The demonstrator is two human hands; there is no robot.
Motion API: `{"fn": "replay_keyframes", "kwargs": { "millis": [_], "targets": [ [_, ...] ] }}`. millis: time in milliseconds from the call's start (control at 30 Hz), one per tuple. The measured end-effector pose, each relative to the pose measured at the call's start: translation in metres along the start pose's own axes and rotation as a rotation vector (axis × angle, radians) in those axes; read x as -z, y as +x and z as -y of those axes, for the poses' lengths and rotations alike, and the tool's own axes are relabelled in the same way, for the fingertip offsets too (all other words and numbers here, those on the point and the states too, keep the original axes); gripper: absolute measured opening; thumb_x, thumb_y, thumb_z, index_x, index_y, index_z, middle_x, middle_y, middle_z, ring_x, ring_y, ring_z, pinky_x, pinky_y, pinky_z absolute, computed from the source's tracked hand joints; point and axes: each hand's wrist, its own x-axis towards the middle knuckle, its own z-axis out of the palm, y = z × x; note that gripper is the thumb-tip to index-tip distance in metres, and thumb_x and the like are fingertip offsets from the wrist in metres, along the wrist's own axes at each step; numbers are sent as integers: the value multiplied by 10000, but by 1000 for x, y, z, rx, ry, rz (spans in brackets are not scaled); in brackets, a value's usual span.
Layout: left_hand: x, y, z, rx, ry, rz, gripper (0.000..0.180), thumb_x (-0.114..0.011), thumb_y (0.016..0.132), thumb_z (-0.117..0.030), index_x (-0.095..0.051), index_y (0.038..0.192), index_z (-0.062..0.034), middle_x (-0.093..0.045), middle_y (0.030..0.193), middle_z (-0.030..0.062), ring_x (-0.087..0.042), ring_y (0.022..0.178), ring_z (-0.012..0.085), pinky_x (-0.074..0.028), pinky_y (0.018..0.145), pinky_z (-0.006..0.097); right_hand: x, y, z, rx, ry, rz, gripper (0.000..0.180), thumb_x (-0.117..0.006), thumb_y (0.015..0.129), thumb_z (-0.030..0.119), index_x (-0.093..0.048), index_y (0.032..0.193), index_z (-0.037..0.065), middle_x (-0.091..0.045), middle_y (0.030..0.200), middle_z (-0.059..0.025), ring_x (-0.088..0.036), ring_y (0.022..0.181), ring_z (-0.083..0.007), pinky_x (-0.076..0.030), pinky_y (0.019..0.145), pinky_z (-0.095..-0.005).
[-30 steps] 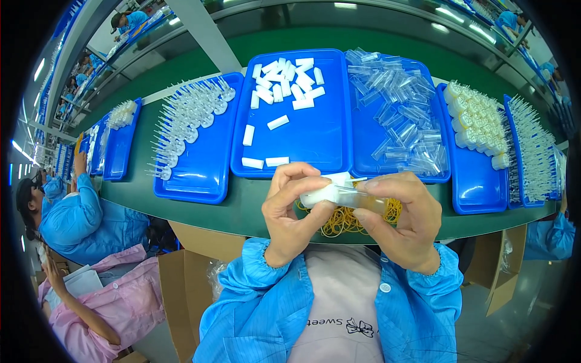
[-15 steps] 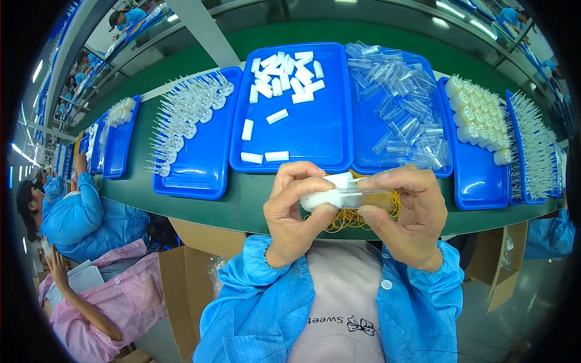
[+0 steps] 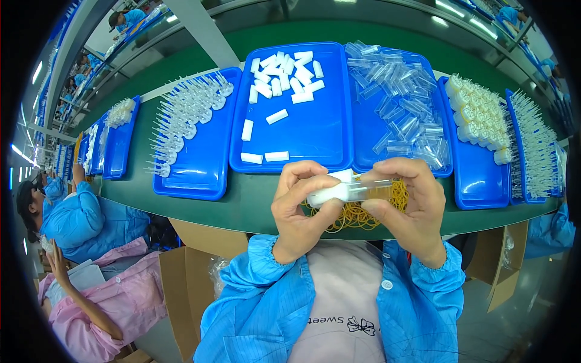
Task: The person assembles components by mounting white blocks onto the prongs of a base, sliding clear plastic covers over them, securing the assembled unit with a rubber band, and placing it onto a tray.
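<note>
My left hand (image 3: pixel 299 209) and my right hand (image 3: pixel 408 206) are raised together over the near edge of the green belt (image 3: pixel 254 202). Between them I hold a small white cap piece joined to a clear plastic tube (image 3: pixel 348 190), lying sideways. The left fingers pinch the white end, the right fingers grip the clear end. A heap of yellow rubber bands (image 3: pixel 357 215) lies on the belt just under my hands.
Blue trays line the belt: one with white needle-like parts (image 3: pixel 187 127), one with white blocks (image 3: pixel 290 103), one with clear tubes (image 3: pixel 399 103), one with cream caps (image 3: pixel 481 118), more at the far right (image 3: pixel 535 145). Co-workers in blue and pink coats sit at left (image 3: pixel 78 218). Cardboard boxes (image 3: pixel 193 272) stand below.
Both hands stayed at the belt's edge. The white piece and clear tube have been turned and pushed closer together between the fingers; the right hand shifted slightly up.
</note>
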Motion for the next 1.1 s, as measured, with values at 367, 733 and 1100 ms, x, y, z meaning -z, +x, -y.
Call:
{"fn": "replay_keyframes", "kwargs": {
  "millis": [367,733,1100],
  "targets": [
    [3,7,8,-269,235,38,433,-779,665,-56,-647,1078,-53,-535,1082,105,-558,951,197,-484,753,323,10,4,-22,45,96,-71,197,-654,719,-3,-580,899,29,-603,907,-84,-558,937,-204,-432,894,-356],
    [8,-2,12,428,-646,135,456,-683,870,-232,-482,1213,-9,-610,1066,109,-589,986,162,-491,841,300,26,8,-18,22,-11,-92,179,-659,692,-13,-593,851,36,-629,861,-66,-553,957,-221,-424,916,-368],
    [11,-3,10,415,-609,165,445,-685,850,-67,-470,1236,-10,-603,1141,150,-582,1090,226,-486,907,332,38,6,-17,53,-146,-10,228,-719,680,35,-646,894,62,-672,890,-53,-542,1062,-253,-421,929,-388]
  ]
}}
